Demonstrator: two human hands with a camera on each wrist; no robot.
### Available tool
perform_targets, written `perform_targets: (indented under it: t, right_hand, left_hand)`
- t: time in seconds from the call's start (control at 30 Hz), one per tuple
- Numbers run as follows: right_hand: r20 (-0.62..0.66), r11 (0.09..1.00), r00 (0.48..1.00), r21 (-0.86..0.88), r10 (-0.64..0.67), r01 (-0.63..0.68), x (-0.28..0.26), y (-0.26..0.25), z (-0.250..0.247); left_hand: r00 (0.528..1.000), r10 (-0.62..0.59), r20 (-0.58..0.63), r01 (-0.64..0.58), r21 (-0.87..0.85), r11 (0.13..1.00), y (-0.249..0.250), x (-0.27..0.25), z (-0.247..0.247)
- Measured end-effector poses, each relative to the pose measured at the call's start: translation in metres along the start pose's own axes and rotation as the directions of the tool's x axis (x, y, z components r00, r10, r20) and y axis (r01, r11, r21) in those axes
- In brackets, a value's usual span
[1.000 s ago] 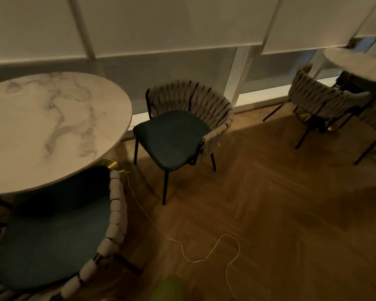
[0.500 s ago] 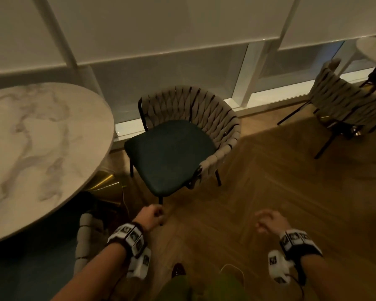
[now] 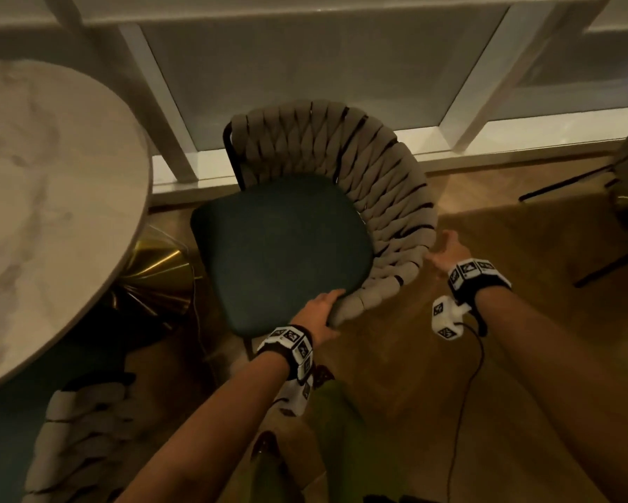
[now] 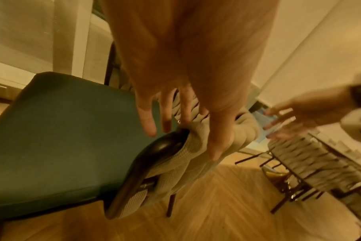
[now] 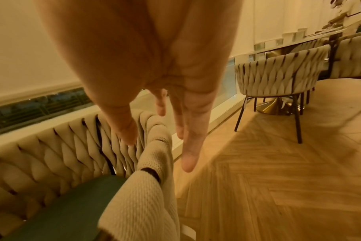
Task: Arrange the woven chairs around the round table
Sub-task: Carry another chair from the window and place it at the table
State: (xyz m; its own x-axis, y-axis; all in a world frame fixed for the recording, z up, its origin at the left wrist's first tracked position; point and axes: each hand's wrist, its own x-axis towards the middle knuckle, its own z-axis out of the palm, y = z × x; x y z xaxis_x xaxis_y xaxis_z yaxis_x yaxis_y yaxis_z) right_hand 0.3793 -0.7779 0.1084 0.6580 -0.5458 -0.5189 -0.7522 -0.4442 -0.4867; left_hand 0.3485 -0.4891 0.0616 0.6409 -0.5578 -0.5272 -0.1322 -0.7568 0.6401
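A woven chair (image 3: 359, 157) with a beige braided back and a teal seat (image 3: 283, 248) stands just right of the round marble table (image 3: 51, 212), its back toward the window. My left hand (image 3: 321, 310) rests over the near end of its armrest. In the left wrist view that left hand (image 4: 183, 130) has straight, spread fingers straddling the woven arm (image 4: 196, 163), thumb on the outer side. My right hand (image 3: 446, 250) is at the outer right of the backrest. In the right wrist view the right hand (image 5: 158, 151) is open, its fingers straight on either side of the rim (image 5: 153, 163).
A second woven chair (image 3: 83, 430) is tucked under the table at lower left. The table's gold base (image 3: 152, 277) sits close to the chair's left side. Another chair (image 5: 278, 76) and table stand to the right. The window sill (image 3: 523, 139) runs behind. Wood floor lies open on the right.
I have come closer to the chair. Both hands have reached forward from in front of me, the left onto the armrest end, the right to the backrest's outer side.
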Motion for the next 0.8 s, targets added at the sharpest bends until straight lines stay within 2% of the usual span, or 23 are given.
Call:
perform_targets:
  t: [0.1, 0.2, 0.33, 0.43, 0.53, 0.7, 0.8]
  right_hand:
    - [0.004, 0.995, 1.0, -0.1, -0.009, 0.01, 0.037, -0.013, 0.002]
    - [0.013, 0.996, 0.998, -0.073, 0.061, -0.06, 0.065, -0.024, 0.008]
    - [0.13, 0.99, 0.981, -0.005, 0.142, -0.142, 0.073, -0.034, 0.026]
    - [0.182, 0.98, 0.97, 0.086, 0.162, -0.18, 0.057, -0.042, 0.046]
    - [0.172, 0.975, 0.975, 0.148, 0.138, -0.164, 0.044, -0.056, 0.068]
    - [0.15, 0.97, 0.978, 0.175, 0.143, -0.169, 0.046, -0.086, 0.089]
    - [0.14, 0.973, 0.982, 0.17, 0.13, -0.153, 0.059, -0.106, 0.1]
  left_hand:
    - [0.996, 0.058, 0.066, -0.064, 0.095, 0.993, 0.002, 0.019, 0.003]
    - [0.995, 0.073, 0.064, -0.081, 0.138, 0.987, -0.001, 0.027, -0.003]
    - [0.996, 0.057, 0.064, -0.067, 0.166, 0.984, -0.023, 0.021, -0.024]
    - [1.0, 0.002, 0.016, -0.005, 0.182, 0.983, -0.049, 0.01, -0.048]
    - [0.998, -0.033, -0.052, 0.043, 0.189, 0.981, -0.069, 0.0, -0.069]
    - [0.993, -0.04, -0.109, 0.059, 0.173, 0.983, -0.094, 0.002, -0.092]
    - [0.98, -0.071, -0.188, 0.095, 0.125, 0.988, -0.104, 0.01, -0.108]
